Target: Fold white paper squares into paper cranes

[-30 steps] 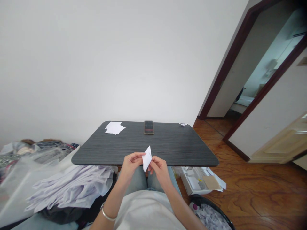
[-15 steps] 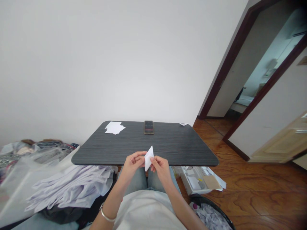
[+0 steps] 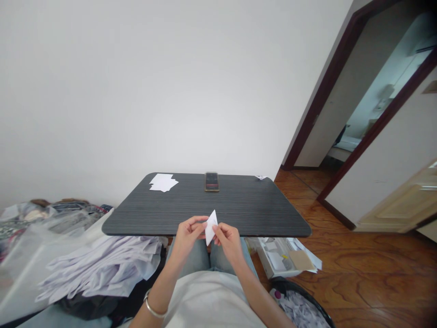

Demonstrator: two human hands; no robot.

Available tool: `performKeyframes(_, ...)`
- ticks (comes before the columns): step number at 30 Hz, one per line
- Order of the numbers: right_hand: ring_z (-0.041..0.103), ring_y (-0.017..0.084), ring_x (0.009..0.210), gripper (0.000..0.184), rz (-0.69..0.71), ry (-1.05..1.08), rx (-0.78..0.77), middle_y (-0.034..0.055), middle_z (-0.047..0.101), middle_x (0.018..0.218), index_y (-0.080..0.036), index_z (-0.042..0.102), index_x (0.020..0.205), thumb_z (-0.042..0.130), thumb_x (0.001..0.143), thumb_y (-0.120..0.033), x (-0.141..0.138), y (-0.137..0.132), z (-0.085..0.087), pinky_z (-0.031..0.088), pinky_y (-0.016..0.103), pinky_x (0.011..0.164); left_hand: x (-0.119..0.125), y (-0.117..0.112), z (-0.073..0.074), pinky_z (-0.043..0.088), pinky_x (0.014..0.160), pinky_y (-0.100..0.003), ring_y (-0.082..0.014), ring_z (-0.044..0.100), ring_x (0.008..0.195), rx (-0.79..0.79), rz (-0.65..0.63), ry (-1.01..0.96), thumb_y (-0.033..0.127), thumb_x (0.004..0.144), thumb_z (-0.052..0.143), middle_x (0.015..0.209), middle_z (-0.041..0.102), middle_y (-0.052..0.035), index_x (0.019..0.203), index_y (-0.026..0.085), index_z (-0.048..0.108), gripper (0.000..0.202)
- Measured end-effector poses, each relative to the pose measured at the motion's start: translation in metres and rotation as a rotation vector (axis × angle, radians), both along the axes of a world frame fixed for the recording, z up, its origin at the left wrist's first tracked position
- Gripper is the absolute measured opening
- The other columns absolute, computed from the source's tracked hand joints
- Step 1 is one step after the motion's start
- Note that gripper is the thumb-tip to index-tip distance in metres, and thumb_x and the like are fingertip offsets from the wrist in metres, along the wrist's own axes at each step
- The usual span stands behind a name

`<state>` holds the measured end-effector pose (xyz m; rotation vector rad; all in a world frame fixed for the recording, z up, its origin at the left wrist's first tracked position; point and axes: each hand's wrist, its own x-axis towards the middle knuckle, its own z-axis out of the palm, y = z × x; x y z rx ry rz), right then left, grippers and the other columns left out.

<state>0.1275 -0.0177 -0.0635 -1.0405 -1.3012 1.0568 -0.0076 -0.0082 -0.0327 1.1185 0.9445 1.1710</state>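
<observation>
A small folded piece of white paper (image 3: 211, 226), pointed at top and bottom, is held upright between my two hands at the table's near edge. My left hand (image 3: 190, 232) pinches its left side between thumb and fingers. On the right side, my right hand (image 3: 227, 237) grips the paper with its thumb on the near face. Some of the fingertips are hidden behind the paper. Beneath and beyond the hands is a dark wood-grain table (image 3: 191, 205).
Loose white paper sheets (image 3: 163, 181) lie at the table's back left, a phone (image 3: 212, 181) at the back middle, a small folded paper (image 3: 261, 177) at the back right. Folded white cloth (image 3: 105, 266) is at lower left. A white box (image 3: 273, 262) and a bin of paper scraps (image 3: 303, 307) stand at lower right.
The folded paper has turned slightly and shifted a little left and down between my fingers. Both hands keep hold of it, nearly in the same place.
</observation>
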Motion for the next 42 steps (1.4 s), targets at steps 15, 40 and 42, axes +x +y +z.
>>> performKeyframes(15, 0.04, 0.007, 0.037, 0.039, -0.003, 0.179, -0.034, -0.0045, 0.047, 0.041, -0.016, 0.05, 0.051, 0.053, 0.079, -0.043, 0.003, 0.003, -0.001, 0.03, 0.018, 0.038, -0.004, 0.003, -0.01, 0.05, 0.063, -0.027, -0.0162, 0.062, 0.071, 0.114, -0.228, 0.024, 0.027, 0.073, 0.063, 0.082, 0.068, -0.0073, 0.099, 0.014, 0.061, 0.03)
performKeyframes(40, 0.055, 0.012, 0.062, 0.016, 0.098, 0.239, 0.108, 0.0013, 0.059, 0.075, -0.02, 0.059, 0.089, 0.056, 0.078, -0.031, 0.002, -0.001, 0.002, 0.041, 0.017, 0.043, -0.003, 0.005, -0.011, 0.05, 0.063, -0.027, -0.0172, 0.065, 0.062, 0.159, -0.009, 0.024, 0.023, 0.065, 0.067, 0.07, 0.071, -0.0062, 0.082, 0.012, 0.068, 0.021)
performKeyframes(42, 0.054, 0.012, 0.062, 0.014, 0.101, 0.234, 0.111, 0.0009, 0.059, 0.071, -0.02, 0.06, 0.087, 0.055, 0.078, -0.029, 0.003, -0.001, 0.002, 0.042, 0.018, 0.045, -0.003, 0.005, -0.011, 0.05, 0.065, -0.027, -0.0178, 0.065, 0.065, 0.182, -0.009, 0.058, 0.022, 0.066, 0.066, 0.073, 0.071, -0.0067, 0.082, 0.012, 0.068, 0.019)
